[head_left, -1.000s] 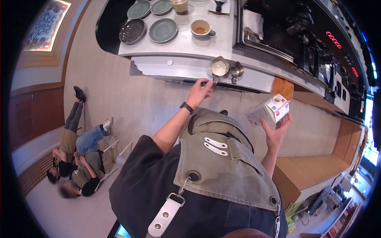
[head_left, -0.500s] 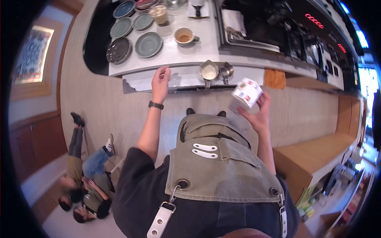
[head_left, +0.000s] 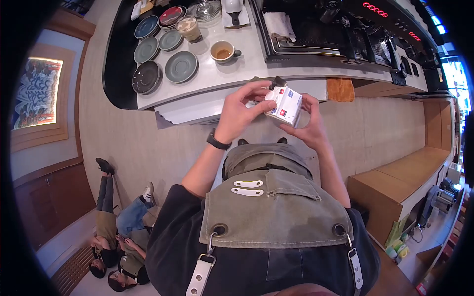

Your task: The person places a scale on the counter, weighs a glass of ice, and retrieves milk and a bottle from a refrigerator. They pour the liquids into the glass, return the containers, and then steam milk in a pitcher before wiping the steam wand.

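Note:
A white carton [head_left: 287,107] with blue and red print is tilted in front of my waist, beyond the apron. My right hand [head_left: 310,126] grips its side, thumb below and fingers around the far edge. My left hand [head_left: 244,109], with a black band on the wrist, has its thumb and fingers at the carton's round white cap [head_left: 271,97]. Behind the hands and carton, metal pitchers [head_left: 278,82] on the low ledge are mostly hidden. On the counter beyond stands a cup [head_left: 223,52] with brown coffee in it.
Saucers [head_left: 181,66] and a filled glass [head_left: 188,29] stand on the white counter [head_left: 210,76]. The espresso machine [head_left: 316,56] is at the right, with an orange cloth [head_left: 340,90] hanging below. Two people [head_left: 123,241] sit at lower left.
My left hand has moved right, from free air to the carton's cap. My right hand has brought the carton slightly left and turned it. The pitchers are now mostly covered.

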`<state>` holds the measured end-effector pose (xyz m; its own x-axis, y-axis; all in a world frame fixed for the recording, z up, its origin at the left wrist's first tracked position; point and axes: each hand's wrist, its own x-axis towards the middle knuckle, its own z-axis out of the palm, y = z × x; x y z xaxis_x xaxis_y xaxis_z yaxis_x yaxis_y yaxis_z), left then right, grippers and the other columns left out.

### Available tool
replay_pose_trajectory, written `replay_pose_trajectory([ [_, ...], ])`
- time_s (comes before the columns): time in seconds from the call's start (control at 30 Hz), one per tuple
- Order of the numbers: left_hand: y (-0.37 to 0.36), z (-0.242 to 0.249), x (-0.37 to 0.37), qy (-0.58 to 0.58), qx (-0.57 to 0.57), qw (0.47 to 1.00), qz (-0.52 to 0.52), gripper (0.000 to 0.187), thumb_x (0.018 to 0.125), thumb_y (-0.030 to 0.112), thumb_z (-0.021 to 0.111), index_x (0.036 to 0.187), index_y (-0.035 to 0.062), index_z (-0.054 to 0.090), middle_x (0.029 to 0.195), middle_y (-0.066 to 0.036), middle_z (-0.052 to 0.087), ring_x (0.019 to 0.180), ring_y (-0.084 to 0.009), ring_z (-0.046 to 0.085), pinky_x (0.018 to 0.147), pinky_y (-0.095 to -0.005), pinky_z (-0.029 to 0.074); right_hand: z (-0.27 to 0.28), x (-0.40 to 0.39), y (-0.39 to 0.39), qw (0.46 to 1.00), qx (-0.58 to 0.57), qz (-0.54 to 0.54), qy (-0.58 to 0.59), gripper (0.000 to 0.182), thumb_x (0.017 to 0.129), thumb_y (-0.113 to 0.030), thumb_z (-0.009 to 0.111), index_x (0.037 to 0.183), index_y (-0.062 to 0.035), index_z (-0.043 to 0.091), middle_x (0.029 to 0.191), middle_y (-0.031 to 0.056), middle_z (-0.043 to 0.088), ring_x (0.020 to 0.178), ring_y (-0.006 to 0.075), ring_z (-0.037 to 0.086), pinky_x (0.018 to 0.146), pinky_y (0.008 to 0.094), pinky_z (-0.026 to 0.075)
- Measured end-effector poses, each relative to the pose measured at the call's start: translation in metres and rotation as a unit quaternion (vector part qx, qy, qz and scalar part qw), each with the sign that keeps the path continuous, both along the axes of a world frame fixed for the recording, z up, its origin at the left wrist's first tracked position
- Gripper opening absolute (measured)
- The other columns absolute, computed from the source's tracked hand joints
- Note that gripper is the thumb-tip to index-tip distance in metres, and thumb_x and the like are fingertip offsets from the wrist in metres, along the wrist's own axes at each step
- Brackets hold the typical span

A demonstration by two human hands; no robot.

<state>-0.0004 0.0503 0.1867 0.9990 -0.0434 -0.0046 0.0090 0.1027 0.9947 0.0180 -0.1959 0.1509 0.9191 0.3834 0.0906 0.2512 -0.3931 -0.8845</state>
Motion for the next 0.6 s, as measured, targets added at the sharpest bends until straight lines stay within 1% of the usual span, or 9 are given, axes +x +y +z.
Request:
replay_pose_trajectory([
  [0.03,0.009,0.007,0.001,0.018,0.043,0.999,-0.022,0.035,0.087,0.009,0.083,0.119,-0.0002,0.071,0.108,-0.008,0.075,0.1,-0.0139,0.068,0.09,-0.0284,0.053,0.006,0.002,0.0,1.0,-0.012,0.008,0.004,0.094,0.07,-0.024,0.095,0.144,-0.004,0.041,0.136,0.0157,0.058,0.129,0.0305,0.058,0.11,0.0427,0.045],
  [0.13,0.024,0.017,0.005,-0.036,0.176,0.982,-0.05,0.037,0.079,0.01,0.088,0.114,0.0029,0.077,0.101,-0.007,0.075,0.093,-0.0158,0.068,0.087,-0.0296,0.054,0.03,0.012,-0.002,0.998,-0.029,0.048,0.03,0.091,0.068,-0.025,0.095,0.142,-0.0047,0.047,0.131,0.0137,0.064,0.123,0.0288,0.062,0.107,0.0412,0.047],
  [0.2,0.024,0.021,0.0,-0.127,0.171,0.976,-0.041,0.036,0.078,0.009,0.088,0.111,0.0035,0.078,0.101,-0.006,0.075,0.089,-0.0161,0.068,0.083,-0.0293,0.054,0.046,0.027,-0.008,0.993,-0.018,0.103,0.061,0.091,0.066,-0.025,0.095,0.142,-0.0047,0.049,0.129,0.0134,0.066,0.121,0.0273,0.063,0.106,0.0402,0.047],
  [0.23,0.024,0.023,-0.005,-0.17,0.171,0.97,-0.032,0.035,0.077,0.009,0.088,0.11,0.0038,0.078,0.101,-0.006,0.075,0.088,-0.0163,0.068,0.082,-0.0292,0.054,0.054,0.036,-0.011,0.987,-0.007,0.134,0.088,0.095,0.062,-0.025,0.095,0.144,-0.0046,0.051,0.128,0.0132,0.067,0.12,0.0247,0.062,0.106,0.0383,0.046],
  [0.27,0.022,0.025,-0.01,-0.17,0.165,0.971,-0.014,0.036,0.077,0.009,0.088,0.11,0.0037,0.078,0.1,-0.006,0.075,0.087,-0.0161,0.068,0.08,-0.029,0.054,0.055,0.045,-0.013,0.981,0.011,0.165,0.105,0.095,0.062,-0.025,0.095,0.144,-0.0052,0.052,0.128,0.0128,0.067,0.121,0.024,0.062,0.106,0.038,0.046],
  [0.33,0.012,0.028,-0.022,-0.171,0.155,0.972,0.032,0.036,0.077,0.009,0.088,0.111,0.0034,0.077,0.098,-0.006,0.074,0.086,-0.0158,0.068,0.076,-0.0286,0.054,0.056,0.065,-0.013,0.961,0.045,0.237,0.139,0.095,0.062,-0.025,0.095,0.145,-0.0062,0.053,0.128,0.0119,0.067,0.121,0.0226,0.061,0.106,0.0374,0.046],
  [0.37,0.008,0.028,-0.03,-0.169,0.165,0.969,0.076,0.035,0.078,0.012,0.088,0.109,0.0027,0.076,0.094,-0.006,0.073,0.082,-0.0154,0.067,0.073,-0.0285,0.054,0.058,0.072,-0.008,0.955,0.038,0.262,0.13,0.095,0.061,-0.026,0.094,0.145,-0.0077,0.054,0.128,0.0106,0.068,0.122,0.0225,0.061,0.106,0.0377,0.045],
  [0.5,-0.005,0.031,-0.075,-0.079,0.286,0.933,0.202,0.03,0.083,0.018,0.085,0.106,0.0014,0.074,0.091,-0.008,0.072,0.076,-0.0172,0.067,0.073,-0.0301,0.055,0.068,0.082,0.022,0.933,-0.002,0.356,0.06,0.093,0.06,-0.021,0.094,0.144,-0.0078,0.055,0.132,0.0121,0.067,0.12,0.0248,0.063,0.107,0.0394,0.046],
  [0.6,-0.043,0.021,-0.122,-0.044,0.284,0.895,0.342,0.031,0.084,0.019,0.084,0.106,0.0002,0.073,0.089,-0.008,0.071,0.075,-0.0179,0.068,0.07,-0.0304,0.055,0.055,0.082,0.035,0.894,-0.029,0.447,-0.006,0.091,0.061,-0.02,0.094,0.143,-0.0074,0.056,0.131,0.0132,0.067,0.119,0.0254,0.064,0.107,0.0395,0.046],
])
